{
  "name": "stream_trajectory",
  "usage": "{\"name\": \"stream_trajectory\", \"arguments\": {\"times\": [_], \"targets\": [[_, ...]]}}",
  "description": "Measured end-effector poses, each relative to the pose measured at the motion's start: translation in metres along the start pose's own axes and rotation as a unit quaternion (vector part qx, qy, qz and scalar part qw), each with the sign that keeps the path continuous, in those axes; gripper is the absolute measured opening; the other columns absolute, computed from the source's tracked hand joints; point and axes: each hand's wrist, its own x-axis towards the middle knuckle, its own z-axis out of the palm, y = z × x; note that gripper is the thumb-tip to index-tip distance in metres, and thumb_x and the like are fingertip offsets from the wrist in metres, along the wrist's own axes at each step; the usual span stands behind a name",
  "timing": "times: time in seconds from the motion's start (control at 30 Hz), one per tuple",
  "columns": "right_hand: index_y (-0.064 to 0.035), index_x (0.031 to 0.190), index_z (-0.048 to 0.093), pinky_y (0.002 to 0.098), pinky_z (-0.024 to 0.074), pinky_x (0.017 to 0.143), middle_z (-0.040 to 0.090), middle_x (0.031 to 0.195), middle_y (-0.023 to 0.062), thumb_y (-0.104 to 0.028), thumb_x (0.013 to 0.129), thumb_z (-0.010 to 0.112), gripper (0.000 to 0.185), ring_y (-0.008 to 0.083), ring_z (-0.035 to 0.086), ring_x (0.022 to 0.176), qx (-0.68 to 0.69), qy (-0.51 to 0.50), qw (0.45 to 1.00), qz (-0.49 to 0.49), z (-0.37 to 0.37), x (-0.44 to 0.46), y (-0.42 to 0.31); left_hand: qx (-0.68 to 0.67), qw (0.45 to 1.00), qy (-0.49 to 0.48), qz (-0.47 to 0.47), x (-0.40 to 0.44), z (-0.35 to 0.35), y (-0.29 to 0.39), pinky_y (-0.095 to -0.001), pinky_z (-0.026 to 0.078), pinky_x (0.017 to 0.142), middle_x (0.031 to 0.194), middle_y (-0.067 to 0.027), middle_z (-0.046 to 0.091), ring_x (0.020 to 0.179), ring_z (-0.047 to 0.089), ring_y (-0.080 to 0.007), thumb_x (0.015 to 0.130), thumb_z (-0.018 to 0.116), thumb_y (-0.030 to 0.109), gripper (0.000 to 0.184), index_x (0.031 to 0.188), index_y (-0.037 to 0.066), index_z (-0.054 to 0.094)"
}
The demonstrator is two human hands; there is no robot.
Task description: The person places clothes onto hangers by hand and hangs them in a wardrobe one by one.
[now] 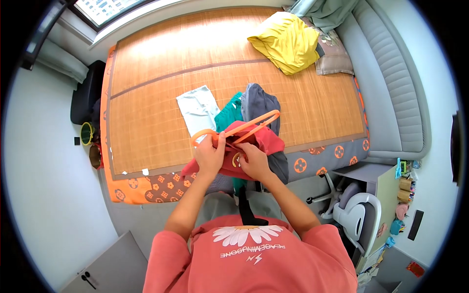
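My left hand is closed round an orange clothes hanger, which lies partly inside a red garment. The fingers of my right hand pinch the red cloth near a small yellow print. One end of the hanger sticks out at the upper right. Just beyond my hands, a white garment, a green garment and a dark grey garment lie on the bed mat. Part of the red cloth hangs over the bed's near edge.
The bed carries a woven mat. A yellow cloth bundle and a pillow lie at the far right. A white and grey chair stands by a desk at right. A grey cabinet is at lower left.
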Motion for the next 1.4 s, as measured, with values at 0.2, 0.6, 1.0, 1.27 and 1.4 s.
{"name": "stream_trajectory", "arguments": {"times": [0.2, 0.6, 1.0, 1.27, 1.4], "targets": [[-0.0063, 0.113, 0.061, 0.0418, 0.0503, 0.072, 0.061, 0.106, 0.0084, -0.011, 0.075, 0.066, 0.039, 0.0301, 0.059, 0.086, -0.260, 0.000, 0.963, -0.075, -0.013, 0.005, 0.014, -0.004, 0.999, 0.041, 0.027, 0.016, -0.063, -0.047, -0.0416, 0.046, 0.055, 0.066, -0.0164, 0.062, 0.059, 0.061, -0.0336, 0.090, 0.067, 0.032, 0.032, 0.078, 0.002, 0.065], [-0.0040, 0.075, 0.059, 0.0387, 0.0501, 0.078, 0.057, 0.075, 0.0103, -0.008, 0.070, 0.067, 0.010, 0.0293, 0.059, 0.082, -0.184, 0.056, 0.932, -0.308, -0.013, 0.042, -0.053, 0.124, 0.967, 0.129, 0.181, -0.017, -0.153, -0.078, -0.0369, 0.046, 0.050, 0.061, -0.0076, 0.060, 0.053, 0.058, -0.0267, 0.081, 0.070, 0.019, 0.016, 0.070, 0.009, 0.065], [0.0010, 0.090, 0.061, 0.0388, 0.0500, 0.082, 0.057, 0.099, 0.0133, -0.006, 0.072, 0.066, 0.020, 0.0317, 0.058, 0.094, -0.006, -0.091, 0.835, -0.543, -0.018, 0.029, -0.125, 0.199, 0.918, 0.336, 0.069, -0.116, -0.144, -0.012, -0.0386, 0.047, 0.046, 0.059, -0.0079, 0.059, 0.050, 0.059, -0.0298, 0.077, 0.075, 0.026, 0.021, 0.070, 0.010, 0.064], [-0.0037, 0.110, 0.060, 0.0394, 0.0473, 0.077, 0.059, 0.092, 0.0095, -0.021, 0.080, 0.070, 0.036, 0.0276, 0.058, 0.088, -0.020, -0.105, 0.810, -0.576, -0.016, -0.019, -0.160, 0.187, 0.911, 0.368, -0.010, -0.195, -0.142, 0.048, -0.0404, 0.046, 0.048, 0.059, -0.0114, 0.058, 0.051, 0.058, -0.0321, 0.081, 0.072, 0.028, 0.027, 0.070, 0.008, 0.061], [-0.0067, 0.098, 0.058, 0.0403, 0.0467, 0.065, 0.058, 0.082, 0.0087, -0.018, 0.081, 0.067, 0.022, 0.0286, 0.059, 0.077, 0.022, -0.164, 0.779, -0.605, 0.001, -0.037, -0.172, 0.219, 0.898, 0.381, -0.022, -0.242, -0.160, 0.057, -0.0423, 0.046, 0.053, 0.066, -0.0137, 0.059, 0.060, 0.059, -0.0344, 0.089, 0.065, 0.029, 0.028, 0.075, 0.006, 0.058]]}}
